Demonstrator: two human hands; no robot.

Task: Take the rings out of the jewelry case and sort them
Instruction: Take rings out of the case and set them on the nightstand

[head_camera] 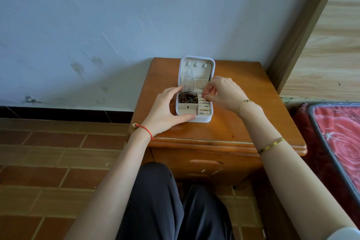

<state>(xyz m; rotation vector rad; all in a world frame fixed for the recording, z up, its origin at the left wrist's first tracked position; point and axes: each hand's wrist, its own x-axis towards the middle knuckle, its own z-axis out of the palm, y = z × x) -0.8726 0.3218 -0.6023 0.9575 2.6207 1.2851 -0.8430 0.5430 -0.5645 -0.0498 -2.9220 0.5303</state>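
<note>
A small white jewelry case [202,119] stands open on a wooden nightstand [243,122], its lid [196,70] upright against the wall. Brown beads [187,97] fill the upper left compartment. Several rings [205,112] sit in the padded rows on the right side. My left hand [167,109] cups the case's left side, thumb along the front edge. My right hand [224,91] hovers over the ring rows, with thumb and fingers pinched on a ring with a red stone [202,96] at the top of the rows.
The nightstand stands against a pale blue wall [116,25] with a bed and red patterned cover [342,142] on its right. Brown tiled floor [58,161] lies to the left. My knees in dark trousers [165,200] are below the nightstand's drawer front.
</note>
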